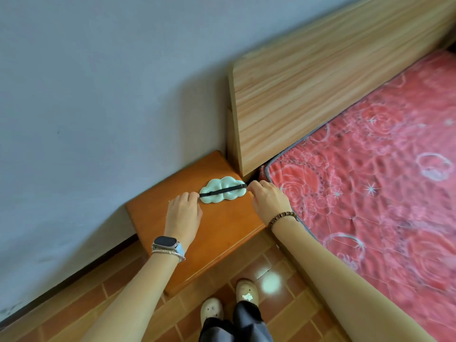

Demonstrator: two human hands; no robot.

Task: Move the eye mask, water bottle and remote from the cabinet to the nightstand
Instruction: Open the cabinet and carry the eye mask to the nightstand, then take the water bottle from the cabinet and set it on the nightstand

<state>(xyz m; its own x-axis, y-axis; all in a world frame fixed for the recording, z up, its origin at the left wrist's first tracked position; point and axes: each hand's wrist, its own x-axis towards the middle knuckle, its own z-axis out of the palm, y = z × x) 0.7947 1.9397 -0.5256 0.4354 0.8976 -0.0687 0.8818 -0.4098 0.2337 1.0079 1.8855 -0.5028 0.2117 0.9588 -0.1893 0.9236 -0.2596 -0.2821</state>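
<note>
Eye mask [223, 192] lies strap-up at the nightstand's [197, 245] far right corner, by the headboard [320, 95]. L hand [183, 211] pinches its left end, R hand [267, 201] its right end. Best to lay it flat w/ strap straight, then release both ends together, clear of the right edge by the bed [370, 169].

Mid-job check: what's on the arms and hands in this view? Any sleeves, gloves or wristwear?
No sleeves or gloves show; both forearms are bare. The wrist of the left hand carries a smartwatch with a dark rectangular face on a pale band, plus a thin silvery bracelet beside it. The wrist of the right hand has a bracelet of brown round beads.
</note>
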